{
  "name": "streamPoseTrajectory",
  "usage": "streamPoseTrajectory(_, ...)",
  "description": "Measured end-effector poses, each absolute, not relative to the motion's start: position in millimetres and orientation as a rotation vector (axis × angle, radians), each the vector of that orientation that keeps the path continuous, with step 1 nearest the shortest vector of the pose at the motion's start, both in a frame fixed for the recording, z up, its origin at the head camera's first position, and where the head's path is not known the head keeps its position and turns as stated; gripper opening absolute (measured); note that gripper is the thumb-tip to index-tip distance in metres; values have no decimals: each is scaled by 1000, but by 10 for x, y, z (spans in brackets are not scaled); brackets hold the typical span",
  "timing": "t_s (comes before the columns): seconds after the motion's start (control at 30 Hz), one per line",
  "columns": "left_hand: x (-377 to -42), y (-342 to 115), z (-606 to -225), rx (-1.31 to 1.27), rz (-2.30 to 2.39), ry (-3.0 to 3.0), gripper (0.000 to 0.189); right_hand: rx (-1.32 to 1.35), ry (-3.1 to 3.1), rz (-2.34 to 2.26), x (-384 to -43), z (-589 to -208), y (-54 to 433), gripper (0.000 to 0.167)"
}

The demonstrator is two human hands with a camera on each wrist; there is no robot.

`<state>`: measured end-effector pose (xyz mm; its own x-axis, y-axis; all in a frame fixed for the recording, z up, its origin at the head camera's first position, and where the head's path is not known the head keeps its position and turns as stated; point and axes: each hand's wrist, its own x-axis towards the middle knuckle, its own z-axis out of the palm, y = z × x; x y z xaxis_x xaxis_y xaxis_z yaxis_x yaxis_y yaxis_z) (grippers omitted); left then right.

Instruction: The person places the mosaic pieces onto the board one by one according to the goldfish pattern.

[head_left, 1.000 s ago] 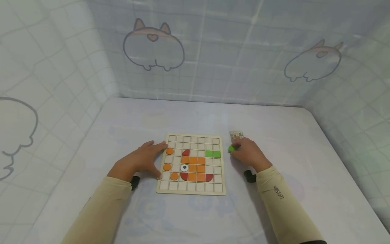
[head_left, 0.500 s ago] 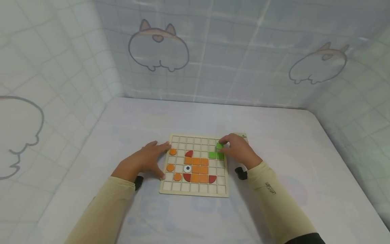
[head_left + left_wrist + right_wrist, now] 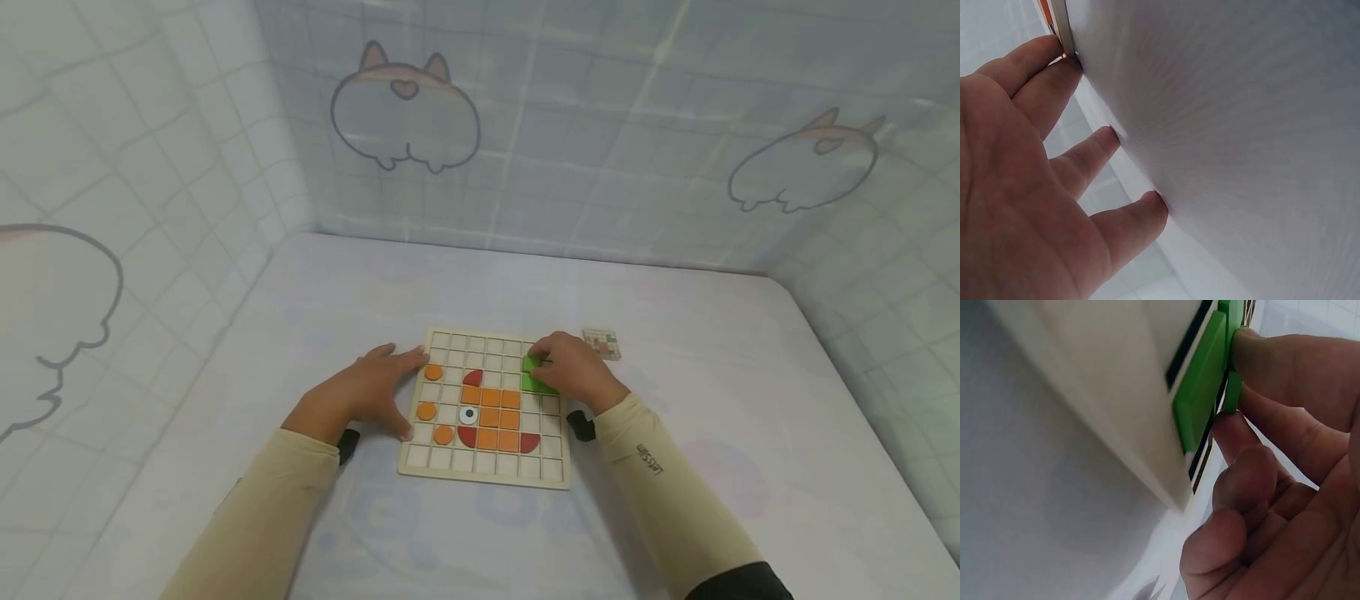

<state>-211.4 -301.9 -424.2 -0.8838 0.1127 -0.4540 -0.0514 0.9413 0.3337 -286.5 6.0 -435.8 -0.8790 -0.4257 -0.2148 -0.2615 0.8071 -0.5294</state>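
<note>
A square wooden grid board [image 3: 487, 477] lies on the table with orange square tiles [image 3: 489, 419], red quarter-round tiles [image 3: 529, 442], orange discs [image 3: 427, 411] and a white eye disc [image 3: 468, 414] in its cells. My left hand [image 3: 367, 392] is spread along its left edge, thumb and index finger at the rim. In the left wrist view, other fingertips [image 3: 1132, 222] rest on the tabletop. At the board's upper right my right hand [image 3: 573, 367] pinches a green tile [image 3: 1232, 390], just above green tiles [image 3: 531, 383] in the grid; the fingers partly hide it.
A small pattern card [image 3: 602, 343] lies on the white table [image 3: 450, 550] just right of the board, behind my right hand. Tile-patterned walls [image 3: 525, 167] with cartoon drawings enclose the table at the back and sides.
My right hand has carried the green tile from beside the card leftward onto the board's upper right, then slightly further left. My left hand keeps its place at the board's edge.
</note>
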Motion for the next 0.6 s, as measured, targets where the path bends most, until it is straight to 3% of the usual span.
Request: streamPoseTrajectory(0.6, -2095, -3027, -4226, 44, 474, 2591, 123, -483, 2638, -745, -2832, -4383, 59, 38)
